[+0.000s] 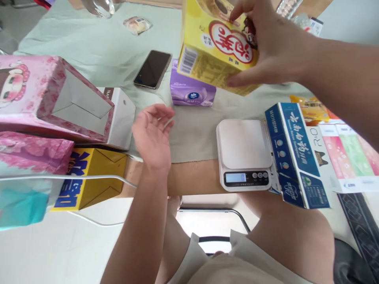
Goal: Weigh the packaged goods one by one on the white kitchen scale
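Note:
My right hand (271,45) grips a yellow snack box (211,47) with a red and white logo, held tilted in the air above the table's far middle. Below and to the right of it stands a white kitchen scale (243,152) with nothing on its plate; its display is lit. My left hand (154,136) hovers open, palm up, left of the scale and holds nothing. A purple tissue pack (189,88) lies just under the lifted box.
Pink cartons (44,98), a white box (121,116) and a yellow and blue box (89,179) crowd the left. A black phone (152,69) lies at the back. A blue box (296,154) and colourful packs (349,154) sit right of the scale. A white cable (89,177) crosses the left front.

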Motion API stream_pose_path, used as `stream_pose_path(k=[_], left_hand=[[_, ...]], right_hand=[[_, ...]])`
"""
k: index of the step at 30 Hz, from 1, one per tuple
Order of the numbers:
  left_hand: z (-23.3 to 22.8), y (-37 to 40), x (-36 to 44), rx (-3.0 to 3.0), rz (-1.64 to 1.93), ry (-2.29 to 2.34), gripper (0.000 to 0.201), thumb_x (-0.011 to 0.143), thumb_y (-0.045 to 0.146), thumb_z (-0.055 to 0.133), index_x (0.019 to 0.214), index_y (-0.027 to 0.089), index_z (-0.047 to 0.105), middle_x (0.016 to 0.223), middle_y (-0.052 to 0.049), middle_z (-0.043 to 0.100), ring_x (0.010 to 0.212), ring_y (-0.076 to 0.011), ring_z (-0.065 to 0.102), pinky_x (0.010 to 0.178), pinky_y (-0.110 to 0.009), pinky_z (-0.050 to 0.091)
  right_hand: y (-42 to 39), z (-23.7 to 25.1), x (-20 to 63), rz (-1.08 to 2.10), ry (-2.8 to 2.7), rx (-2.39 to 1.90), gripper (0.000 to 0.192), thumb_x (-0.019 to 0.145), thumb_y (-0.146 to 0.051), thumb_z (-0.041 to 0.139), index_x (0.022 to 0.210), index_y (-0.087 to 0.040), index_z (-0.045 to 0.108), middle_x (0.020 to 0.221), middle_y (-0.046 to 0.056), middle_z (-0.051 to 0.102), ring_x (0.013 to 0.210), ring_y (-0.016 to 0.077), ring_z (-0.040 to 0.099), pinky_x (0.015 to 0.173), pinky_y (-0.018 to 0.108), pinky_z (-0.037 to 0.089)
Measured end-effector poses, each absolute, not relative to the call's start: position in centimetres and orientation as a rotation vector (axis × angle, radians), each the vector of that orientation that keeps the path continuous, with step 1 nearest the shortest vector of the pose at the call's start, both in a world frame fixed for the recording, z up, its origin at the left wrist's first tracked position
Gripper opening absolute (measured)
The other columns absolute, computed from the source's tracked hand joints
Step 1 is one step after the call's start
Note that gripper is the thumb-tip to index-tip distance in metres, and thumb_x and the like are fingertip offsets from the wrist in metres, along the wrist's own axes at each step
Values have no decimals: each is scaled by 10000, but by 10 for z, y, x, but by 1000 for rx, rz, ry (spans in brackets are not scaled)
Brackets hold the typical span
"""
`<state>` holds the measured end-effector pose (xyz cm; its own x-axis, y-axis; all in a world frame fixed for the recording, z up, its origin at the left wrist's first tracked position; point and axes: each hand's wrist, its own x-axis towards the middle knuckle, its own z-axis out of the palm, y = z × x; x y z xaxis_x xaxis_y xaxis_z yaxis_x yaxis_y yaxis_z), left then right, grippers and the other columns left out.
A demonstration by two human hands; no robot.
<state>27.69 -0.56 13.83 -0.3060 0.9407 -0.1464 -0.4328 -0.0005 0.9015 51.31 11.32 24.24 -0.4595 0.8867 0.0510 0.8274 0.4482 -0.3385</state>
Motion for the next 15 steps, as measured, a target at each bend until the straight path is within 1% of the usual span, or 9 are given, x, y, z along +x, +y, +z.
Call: stream_pose_path(k=[1,3,4,6,8,10,12,14,15], left_hand=[[139,-6,274,635,1573,1127,360,902,556,471,932,235,632,1151,-108,667,1136,-254,648,914,-369,526],[141,-8,272,643,1567,1112,327,903,533,487,882,238,626,1097,-99,650,1060,-239,640,855,-356,526],[141,-9,273,660,1560,1099,321,899,528,500,861,235,622,1057,-96,639,993,-231,634,811,-351,520],[140,-10,279,716,1532,1060,312,882,522,537,837,223,616,971,-86,610,846,-205,601,719,-334,489],[136,-11,288,778,1486,1011,299,862,503,590,822,208,617,901,-73,589,746,-180,564,652,-313,448],[131,-12,299,839,1408,977,261,862,451,646,807,196,630,853,-61,595,717,-168,559,625,-297,429],[126,-13,307,899,1337,974,210,888,376,677,792,192,646,800,-42,603,702,-154,565,626,-281,431],[122,-13,313,946,1287,984,178,908,304,698,778,191,654,756,-19,601,676,-136,564,641,-271,444],[122,-13,315,955,1275,992,175,910,282,710,772,190,656,742,-12,601,660,-130,562,646,-271,448]], right_hand=[[100,244,522,372,-2511,-1412,1086,595,-481,848,1520,-210,348,1591,112,438,1364,369,531,1186,607,470],[73,244,536,339,-2578,-1332,1163,565,-670,792,1535,-207,348,1570,134,437,1399,438,501,1176,668,456],[59,242,542,327,-2603,-1348,1188,559,-755,753,1546,-231,348,1552,132,451,1410,455,492,1173,685,454],[35,233,550,305,-2666,-1417,1205,546,-843,715,1560,-305,349,1530,120,471,1426,472,480,1170,705,451],[18,221,554,286,-2754,-1483,1219,534,-834,743,1579,-360,331,1545,115,462,1448,490,455,1161,729,443],[8,209,556,238,-2833,-1522,1257,521,-789,790,1602,-353,319,1559,138,451,1437,521,461,1131,767,433],[4,201,557,201,-2874,-1544,1279,530,-766,813,1622,-327,312,1566,162,456,1401,532,502,1120,784,418],[2,200,555,213,-2901,-1564,1299,544,-819,796,1636,-322,299,1572,174,473,1393,535,521,1149,809,362],[0,202,554,243,-2906,-1577,1316,541,-875,762,1641,-324,293,1594,174,466,1428,547,491,1173,834,302]])
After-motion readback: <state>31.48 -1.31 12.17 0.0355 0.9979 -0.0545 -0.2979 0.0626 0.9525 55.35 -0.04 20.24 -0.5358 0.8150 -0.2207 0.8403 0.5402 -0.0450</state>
